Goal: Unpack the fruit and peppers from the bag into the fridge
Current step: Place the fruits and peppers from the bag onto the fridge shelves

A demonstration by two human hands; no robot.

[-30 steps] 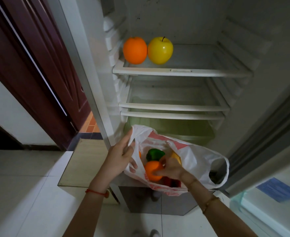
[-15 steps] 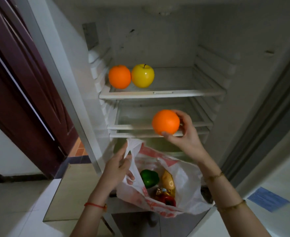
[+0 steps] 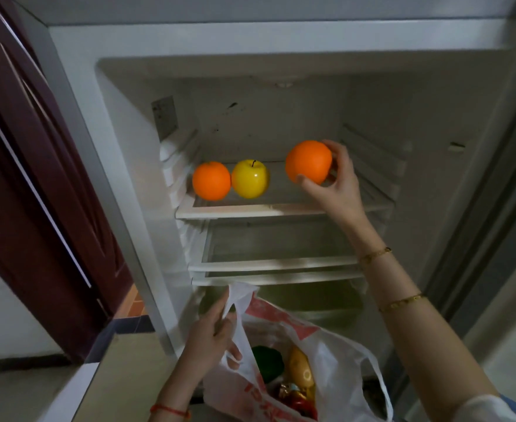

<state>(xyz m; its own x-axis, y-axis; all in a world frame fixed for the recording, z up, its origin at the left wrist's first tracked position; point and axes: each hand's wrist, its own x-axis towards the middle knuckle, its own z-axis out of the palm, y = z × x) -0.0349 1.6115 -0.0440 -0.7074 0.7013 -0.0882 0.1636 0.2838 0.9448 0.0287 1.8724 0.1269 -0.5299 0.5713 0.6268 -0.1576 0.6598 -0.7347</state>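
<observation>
The fridge (image 3: 433, 117) stands open, with its top shelf (image 3: 250, 210) and two lower shelves visible inside. To its left is a dark red door (image 3: 22, 178). The white and red plastic bag (image 3: 335, 360) hangs open below the lowest shelf, in front of the fridge. The right hand (image 3: 332, 184) reaches into the fridge above the right part of the top shelf, its fingers and thumb curled round an orange (image 3: 308, 162), which is raised clear of the shelf surface. The left hand (image 3: 211, 336) pinches the left handle of the bag. On the left part of the top shelf rest a second orange (image 3: 211, 181) and a yellow apple (image 3: 250, 183), touching each other. Inside the bag lie a green pepper (image 3: 267, 362), a yellow item (image 3: 302, 368) and a red item (image 3: 299, 403); the kind of the last two cannot be determined.
</observation>
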